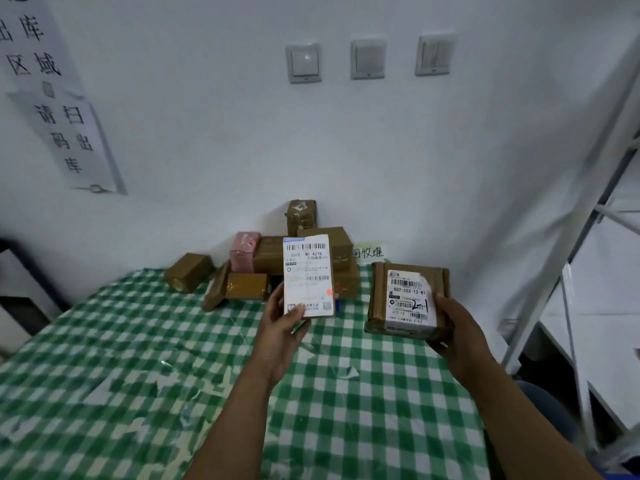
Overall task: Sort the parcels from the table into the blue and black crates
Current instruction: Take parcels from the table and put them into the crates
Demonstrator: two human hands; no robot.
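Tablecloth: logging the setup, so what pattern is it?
Green-and-white checks on the tablecloth, clearest in the head view.

wall sign (pixel 24 39) cut off, print on parcel (pixel 308 275) blurred

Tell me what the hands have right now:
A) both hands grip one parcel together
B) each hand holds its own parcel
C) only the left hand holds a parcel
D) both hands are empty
B: the left hand grips a white-labelled parcel, and the right hand grips a separate brown cardboard parcel.
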